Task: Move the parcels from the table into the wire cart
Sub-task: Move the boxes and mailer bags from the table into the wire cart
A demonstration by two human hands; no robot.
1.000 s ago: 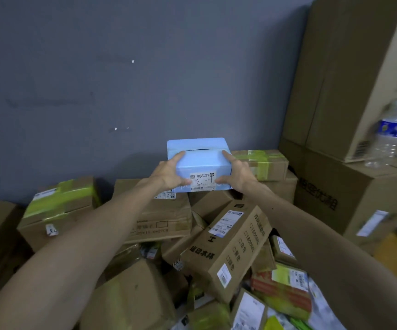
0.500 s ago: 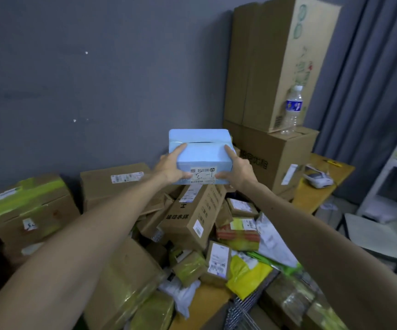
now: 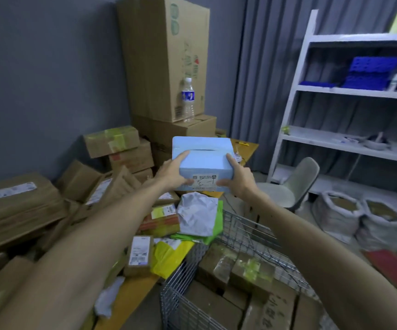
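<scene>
Two-handed carry of a light-blue parcel (image 3: 204, 163), held in the air in front of the person, above the far corner of the surface (image 3: 131, 296) and beyond the wire cart (image 3: 183, 303), touching neither. The left hand (image 3: 172, 173) and right hand (image 3: 239, 178) each form a grip pressed against opposite side faces, fingers lying along the sides and thumbs on the near face beside the white label. The flat faces and sharp edges suggest a stiff carton that keeps its shape under side pressure; judged from the relaxed, extended arms it is probably light. The smooth coloured board may be slippery, so opposing pressure low on the sides, near the bottom edge, appears the safest hold; the slot along the top edge is a weak spot to avoid. Compared with the view half a second earlier, the parcel has swung to the right, away from the brown boxes (image 3: 112, 141) stacked against the wall, and the cart, already partly filled with cartons, has come much further into sight below the arms, as has a white shelf unit (image 3: 349, 91).
</scene>
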